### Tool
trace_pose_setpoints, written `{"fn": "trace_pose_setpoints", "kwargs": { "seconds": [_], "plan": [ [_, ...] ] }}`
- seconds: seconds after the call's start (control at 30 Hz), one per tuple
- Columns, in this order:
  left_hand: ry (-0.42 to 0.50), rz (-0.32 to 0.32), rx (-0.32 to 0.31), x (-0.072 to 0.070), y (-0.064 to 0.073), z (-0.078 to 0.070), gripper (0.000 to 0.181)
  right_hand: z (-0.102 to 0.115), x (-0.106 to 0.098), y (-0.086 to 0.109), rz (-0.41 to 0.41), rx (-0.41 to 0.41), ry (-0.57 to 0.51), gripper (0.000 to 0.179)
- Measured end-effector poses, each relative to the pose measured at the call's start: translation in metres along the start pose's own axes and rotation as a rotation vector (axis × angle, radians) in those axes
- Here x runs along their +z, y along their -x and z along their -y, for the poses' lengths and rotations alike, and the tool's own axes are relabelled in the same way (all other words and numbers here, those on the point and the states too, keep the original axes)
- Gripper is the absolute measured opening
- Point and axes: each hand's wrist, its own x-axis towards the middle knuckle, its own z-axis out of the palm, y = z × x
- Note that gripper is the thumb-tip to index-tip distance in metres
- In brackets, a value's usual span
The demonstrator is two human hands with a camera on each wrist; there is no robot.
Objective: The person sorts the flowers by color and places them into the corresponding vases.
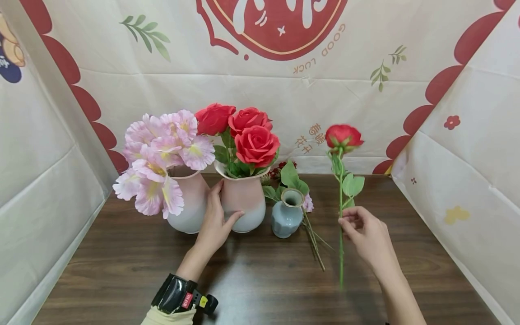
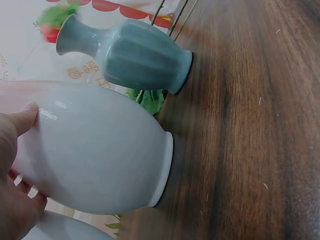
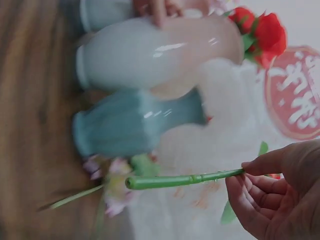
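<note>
My right hand [image 1: 367, 234] pinches the green stem of a red rose [image 1: 343, 136] between thumb and fingers. The rose stands upright, bloom at the top; in the right wrist view the cut end of its stem [image 3: 160, 182] points away from the hand. My left hand [image 1: 215, 221] holds the left side of a pink-and-white vase [image 1: 243, 203], thumb across its front. Several red roses [image 1: 256, 144] fill that vase. Left of it, a second pink-and-white vase [image 1: 184, 210] bears pale pink ruffled flowers [image 1: 162, 158]. A small blue-green vase [image 1: 286, 219] stands between the held vase and the rose.
Behind the small vase lie loose flowers with green leaves [image 1: 290, 176], their thin stems [image 1: 314, 246] reaching forward over the dark wooden table [image 1: 264, 289]. Printed cloth [image 1: 284, 99] hangs at the back and both sides.
</note>
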Motion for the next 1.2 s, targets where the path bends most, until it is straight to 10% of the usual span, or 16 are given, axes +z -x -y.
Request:
{"fn": "trace_pose_setpoints", "kwargs": {
  "seconds": [0.47,1.2],
  "plan": [
    [-0.020,-0.001,0.005,0.000,-0.004,0.000,0.090,0.101,-0.003,-0.036,-0.125,-0.276,-0.694,0.017],
    [-0.004,0.000,-0.005,0.000,0.000,-0.001,0.090,0.185,0.046,-0.094,-0.128,-0.473,-0.802,0.018]
  ]
}}
